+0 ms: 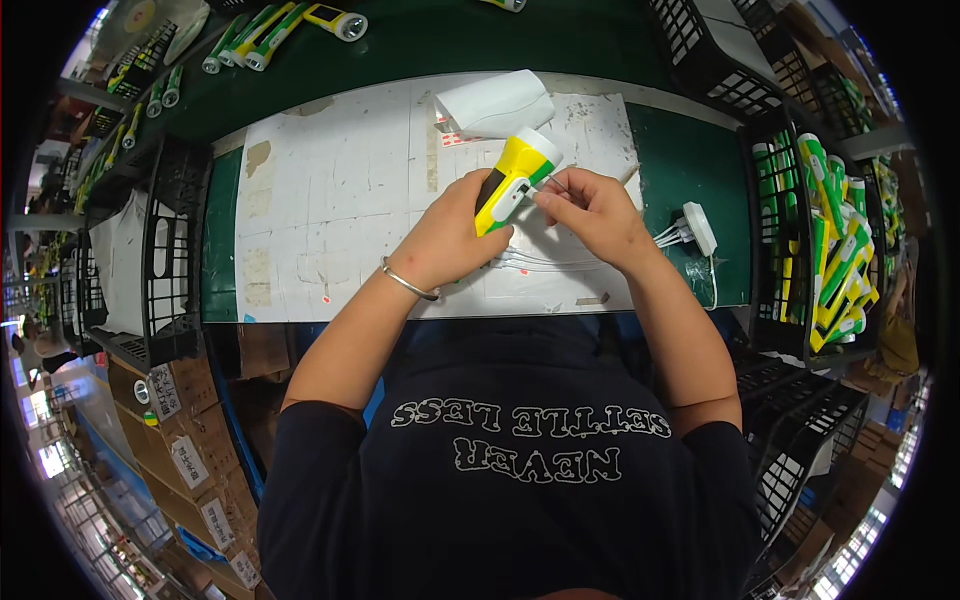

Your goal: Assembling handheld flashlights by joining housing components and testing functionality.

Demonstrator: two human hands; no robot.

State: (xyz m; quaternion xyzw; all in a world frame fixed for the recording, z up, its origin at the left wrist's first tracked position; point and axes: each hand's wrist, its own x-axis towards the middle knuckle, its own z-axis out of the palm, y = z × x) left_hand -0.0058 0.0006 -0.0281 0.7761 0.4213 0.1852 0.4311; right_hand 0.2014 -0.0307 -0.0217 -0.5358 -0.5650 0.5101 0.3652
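My left hand (450,230) is wrapped round a yellow, green and white flashlight (515,165), its white head tilted up and to the right. A dark panel and a white switch plate show on its body. Against the plate, my right hand (590,205) pinches a small white plug (533,194) between thumb and fingers; its tip is partly hidden. Several thin white cables (570,265) lie on the table below the hands. They run right to a white charging block (699,229). Just beyond the flashlight rests a curled white sheet (497,105) with red-marked stickers under it.
A worn white board (330,200) covers the middle of the green table. More flashlights (262,38) lie at the far left. On the right, a black crate (780,250) holds several flashlights; another black crate (172,250) stands left. Cardboard boxes (180,430) are stacked lower left.
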